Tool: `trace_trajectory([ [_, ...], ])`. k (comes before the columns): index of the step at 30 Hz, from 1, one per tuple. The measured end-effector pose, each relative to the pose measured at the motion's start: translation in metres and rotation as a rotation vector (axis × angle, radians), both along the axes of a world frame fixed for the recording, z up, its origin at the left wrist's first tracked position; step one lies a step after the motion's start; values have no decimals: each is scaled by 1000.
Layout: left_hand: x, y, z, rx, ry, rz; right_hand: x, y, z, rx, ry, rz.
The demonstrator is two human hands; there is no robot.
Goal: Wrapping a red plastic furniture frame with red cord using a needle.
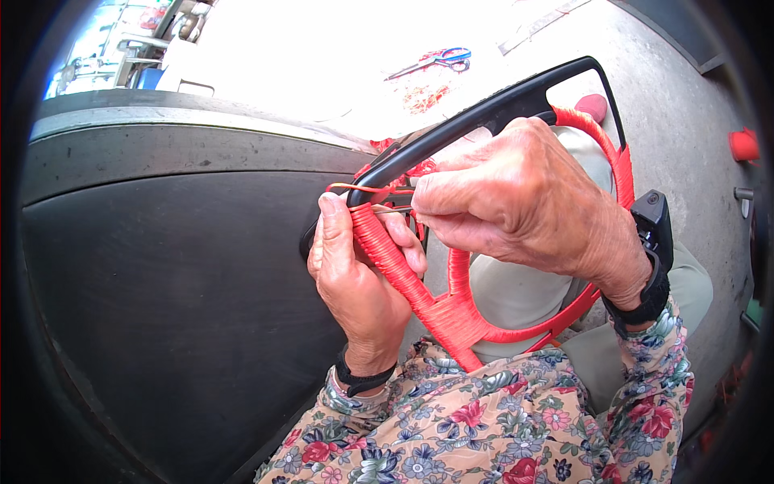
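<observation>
A black tube frame (476, 111) with a rounded, looped shape rests across my lap. Much of it is wound tightly in red cord (451, 319), while its upper bar and far corner stay bare black. My left hand (355, 278) grips the wound bar just below a bare bend, thumb on the near side and fingers behind. A loose orange-red strand (355, 186) curves past my thumb tip and across the bar. My right hand (524, 194) is closed in a pinch on the cord to the right of the bend; the fingertips partly hide it.
Blue-handled scissors (439, 60) lie on the bright surface ahead, beside red cord scraps (426, 98). A dark panel (169, 290) with a grey rim stands close on my left. A red object (743, 145) is at the far right, above the concrete floor (685, 121).
</observation>
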State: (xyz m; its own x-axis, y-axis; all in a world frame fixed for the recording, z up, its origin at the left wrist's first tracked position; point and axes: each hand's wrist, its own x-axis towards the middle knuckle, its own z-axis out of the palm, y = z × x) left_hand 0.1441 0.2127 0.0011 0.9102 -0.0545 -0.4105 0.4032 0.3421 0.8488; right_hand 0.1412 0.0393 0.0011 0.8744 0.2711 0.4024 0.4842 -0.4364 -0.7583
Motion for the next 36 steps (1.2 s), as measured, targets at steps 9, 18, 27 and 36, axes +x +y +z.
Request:
trace_trajectory([
  [9, 0, -2, 2, 11, -46, -28, -3, -1, 2, -64, -17, 15],
  [18, 5, -3, 2, -74, -25, -61, -25, 7, -4, 113, 92, -250],
  [27, 3, -3, 3, -68, -37, -65, -26, 17, -13, 76, 38, -309],
  [36, 5, -8, 3, -71, -17, -53, -25, 14, -9, 63, 86, -290],
])
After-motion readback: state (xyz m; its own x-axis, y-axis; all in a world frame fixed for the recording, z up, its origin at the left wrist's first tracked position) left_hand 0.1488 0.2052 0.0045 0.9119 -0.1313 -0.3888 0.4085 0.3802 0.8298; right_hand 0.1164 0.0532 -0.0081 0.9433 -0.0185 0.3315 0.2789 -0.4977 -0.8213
